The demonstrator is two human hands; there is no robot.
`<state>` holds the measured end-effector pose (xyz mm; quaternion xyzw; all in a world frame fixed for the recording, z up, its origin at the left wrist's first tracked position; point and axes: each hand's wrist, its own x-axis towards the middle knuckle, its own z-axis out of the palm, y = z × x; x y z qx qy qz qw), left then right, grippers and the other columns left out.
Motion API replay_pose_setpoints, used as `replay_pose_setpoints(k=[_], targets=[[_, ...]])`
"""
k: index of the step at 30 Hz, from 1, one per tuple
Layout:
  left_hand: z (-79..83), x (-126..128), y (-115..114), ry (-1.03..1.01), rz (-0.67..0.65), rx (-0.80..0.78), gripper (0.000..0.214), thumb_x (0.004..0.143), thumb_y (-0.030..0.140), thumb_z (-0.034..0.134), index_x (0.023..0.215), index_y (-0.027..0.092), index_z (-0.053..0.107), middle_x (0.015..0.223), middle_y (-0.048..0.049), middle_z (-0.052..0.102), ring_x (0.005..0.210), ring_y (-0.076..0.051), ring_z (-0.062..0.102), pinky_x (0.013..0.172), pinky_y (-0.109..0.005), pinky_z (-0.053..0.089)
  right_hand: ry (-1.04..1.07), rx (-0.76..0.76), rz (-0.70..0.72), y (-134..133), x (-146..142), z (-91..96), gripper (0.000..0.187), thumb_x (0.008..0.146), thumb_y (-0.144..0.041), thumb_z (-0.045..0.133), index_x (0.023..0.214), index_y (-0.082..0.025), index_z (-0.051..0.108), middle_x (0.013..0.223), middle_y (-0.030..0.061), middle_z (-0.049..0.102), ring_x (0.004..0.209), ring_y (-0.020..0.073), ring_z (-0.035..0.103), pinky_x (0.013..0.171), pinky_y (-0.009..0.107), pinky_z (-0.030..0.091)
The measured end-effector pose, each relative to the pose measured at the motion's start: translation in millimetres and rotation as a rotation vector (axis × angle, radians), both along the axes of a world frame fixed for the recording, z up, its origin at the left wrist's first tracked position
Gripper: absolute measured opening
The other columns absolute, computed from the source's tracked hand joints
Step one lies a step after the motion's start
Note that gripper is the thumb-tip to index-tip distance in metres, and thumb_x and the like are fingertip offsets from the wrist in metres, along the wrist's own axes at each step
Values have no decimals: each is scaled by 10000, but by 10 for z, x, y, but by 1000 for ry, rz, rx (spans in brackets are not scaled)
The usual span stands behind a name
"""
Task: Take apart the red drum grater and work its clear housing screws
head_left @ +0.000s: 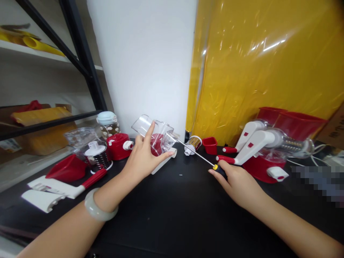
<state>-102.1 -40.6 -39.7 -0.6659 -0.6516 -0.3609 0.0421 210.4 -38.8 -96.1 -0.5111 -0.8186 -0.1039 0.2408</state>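
Note:
My left hand [146, 154] is closed around a clear plastic grater housing [163, 130], its index finger stretched along the top and the thumb on the near side. Red and white parts show behind and under the clear plastic. My right hand [233, 181] grips the dark handle of a long screwdriver [197, 154] with a yellow collar. The shaft points left, its tip at the right end of the housing; whether it touches a screw is too small to tell. A small metal pin or screw [181, 175] lies on the black table between my hands.
At left lie a red hopper [68, 168], a white crank arm [57, 186], a grater drum [96, 156], a red base [118, 146] and a jar [107, 123]. Behind the screwdriver are another drum [194, 145] and a red cup [209, 145]. Assembled rotary graters [264, 143] stand at right.

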Motion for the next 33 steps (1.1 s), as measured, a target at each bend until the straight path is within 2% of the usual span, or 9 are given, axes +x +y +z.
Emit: replay_pose_setpoints(k=[5, 9, 13, 18, 22, 27, 30, 33], targets=[[-28, -16, 13, 17, 1, 30, 1168, 741, 795, 700, 1656, 336, 138, 1019, -50, 422, 1034, -348, 615, 952, -533, 521, -147, 254, -115, -78, -37, -5, 356, 1047, -490, 408, 1057, -191, 602, 740, 52, 739, 605, 242, 726, 475, 308, 386], [-63, -30, 41, 26, -6, 28, 1141, 744, 782, 708, 1649, 335, 177, 1011, -49, 454, 1044, -356, 628, 976, -560, 508, -202, 350, -170, -130, -71, 19, 316, 1046, -441, 433, 1064, -185, 619, 772, 58, 746, 654, 219, 730, 495, 298, 378], [-62, -25, 37, -1, -26, 18, 1155, 746, 792, 695, 1653, 326, 151, 1154, -107, 529, 1160, -383, 611, 1006, -550, 493, -179, 359, -170, -159, -95, 58, 300, 1040, -425, 428, 1001, -191, 611, 772, 60, 725, 687, 221, 722, 538, 310, 411], [-30, -44, 34, -43, -12, -27, 1178, 737, 803, 694, 1655, 331, 127, 1324, -167, 545, 1274, -401, 569, 1043, -546, 468, -131, 321, -113, -215, -138, 86, 212, 1009, -288, 406, 897, -211, 568, 784, 51, 681, 693, 203, 692, 577, 310, 461], [-11, -85, 53, -69, -25, -33, 1180, 732, 787, 712, 1654, 346, 122, 1434, -186, 522, 1311, -410, 548, 1051, -563, 460, -141, 364, -117, -250, -178, 77, 196, 1018, -294, 429, 951, -202, 589, 916, 101, 701, 765, 216, 687, 587, 310, 481], [7, -108, 66, -90, -49, -27, 1175, 731, 787, 714, 1655, 342, 140, 1475, -187, 508, 1357, -408, 517, 1090, -567, 435, -182, 449, -116, -269, -183, 89, 223, 1032, -309, 446, 1033, -179, 628, 1018, 138, 723, 819, 225, 696, 559, 305, 476], [11, -102, 64, -91, -35, -17, 1177, 725, 791, 716, 1654, 341, 151, 1443, -185, 523, 1345, -402, 528, 1083, -559, 446, -190, 487, -98, -253, -147, 115, 247, 1037, -318, 457, 1087, -167, 646, 1017, 114, 735, 824, 206, 717, 566, 293, 479], [11, -84, 51, -72, -12, 10, 1162, 726, 786, 718, 1651, 336, 176, 1359, -176, 554, 1258, -398, 585, 1026, -553, 486, -206, 528, -100, -198, -87, 120, 265, 1040, -325, 464, 1120, -165, 659, 965, 81, 744, 719, 172, 713, 522, 289, 432]])
